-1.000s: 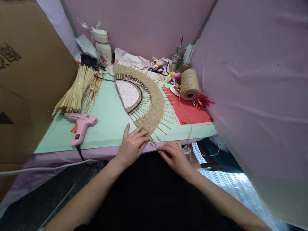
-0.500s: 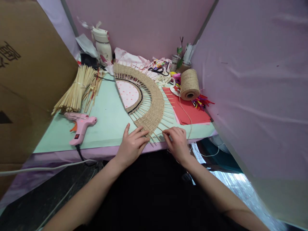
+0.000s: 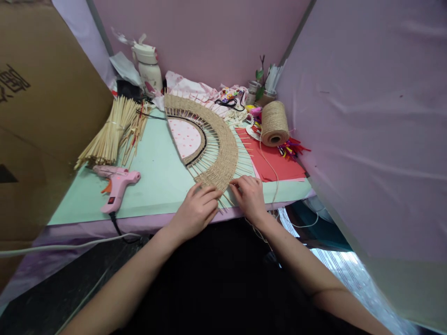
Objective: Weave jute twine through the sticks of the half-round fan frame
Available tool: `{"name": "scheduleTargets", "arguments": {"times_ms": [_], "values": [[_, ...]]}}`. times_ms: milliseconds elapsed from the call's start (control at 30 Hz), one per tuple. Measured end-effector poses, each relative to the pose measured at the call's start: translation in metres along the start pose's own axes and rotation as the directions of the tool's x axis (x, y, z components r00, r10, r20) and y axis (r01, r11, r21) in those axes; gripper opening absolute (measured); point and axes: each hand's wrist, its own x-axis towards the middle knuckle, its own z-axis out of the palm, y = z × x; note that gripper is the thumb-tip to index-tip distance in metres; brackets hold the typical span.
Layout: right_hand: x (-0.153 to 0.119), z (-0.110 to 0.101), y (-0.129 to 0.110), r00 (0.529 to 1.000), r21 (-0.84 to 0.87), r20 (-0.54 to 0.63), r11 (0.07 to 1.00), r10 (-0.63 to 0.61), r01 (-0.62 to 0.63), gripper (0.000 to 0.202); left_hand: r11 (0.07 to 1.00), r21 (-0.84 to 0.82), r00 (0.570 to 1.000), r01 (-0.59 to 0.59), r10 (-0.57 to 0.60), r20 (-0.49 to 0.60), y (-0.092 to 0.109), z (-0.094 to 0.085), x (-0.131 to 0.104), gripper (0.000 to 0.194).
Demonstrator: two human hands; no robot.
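A half-round woven fan point(image 3: 227, 146) of tan twine on thin sticks lies on the table, with a pink dotted fabric centre point(image 3: 185, 137) and a black cord around it. My left hand point(image 3: 199, 205) is closed on its near lower end, fingertips on the weave and sticks. Just to the right, my right hand point(image 3: 249, 197) pinches the twine at the weave's outer edge, among the bare stick ends. A loose strand of twine point(image 3: 273, 170) runs from the spool point(image 3: 275, 122) down past the right hand. The fingers partly hide the strand and the stick ends.
A pink glue gun point(image 3: 119, 184) with its cord lies left, near a bundle of sticks point(image 3: 108, 132). Red sheets point(image 3: 279, 164) lie under the spool. Behind are a white bottle point(image 3: 149, 67), bunched fabric and a small plant point(image 3: 259, 77). Cardboard point(image 3: 45, 116) stands at left.
My right hand has moved left and slightly up, closer to the weave. My left hand's fingers have drawn in from spread to curled on the fan's end. The fan stays in place.
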Motion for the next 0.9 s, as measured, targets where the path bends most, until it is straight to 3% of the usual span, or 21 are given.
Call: {"name": "scheduleTargets", "arguments": {"times_ms": [100, 333, 467, 567, 733, 900], "values": [[0.000, 0.000, 0.002, 1.000, -0.008, 0.002, 1.000, 0.012, -0.012, 0.017, 0.996, -0.014, 0.996, -0.091, 0.092, 0.021, -0.006, 0.001, 0.002, 0.016], [-0.003, -0.001, 0.004, 0.998, 0.005, -0.003, 0.998, 0.057, -0.057, 0.017, 0.993, -0.028, 0.993, -0.118, 0.118, -0.005, -0.009, 0.003, -0.003, 0.021], [-0.006, -0.002, 0.004, 0.997, 0.008, -0.007, 0.997, 0.072, -0.072, 0.017, 0.998, 0.018, 0.997, -0.066, 0.065, 0.051, 0.000, 0.000, 0.005, 0.020], [-0.008, -0.004, 0.003, 0.997, 0.006, -0.011, 0.997, 0.079, -0.079, 0.019, 0.993, 0.115, 0.993, -0.004, -0.009, 0.118, 0.011, 0.000, 0.013, 0.033], [-0.011, -0.010, 0.005, 0.990, 0.029, 0.007, 0.990, 0.139, -0.139, 0.021, 0.978, 0.207, 0.991, 0.011, -0.039, 0.128, 0.017, 0.007, 0.017, 0.045], [-0.017, -0.013, 0.011, 0.977, 0.075, 0.034, 0.974, 0.213, -0.215, 0.019, 0.968, 0.251, 0.994, 0.024, -0.050, 0.099, 0.017, 0.013, 0.018, 0.033]]}}
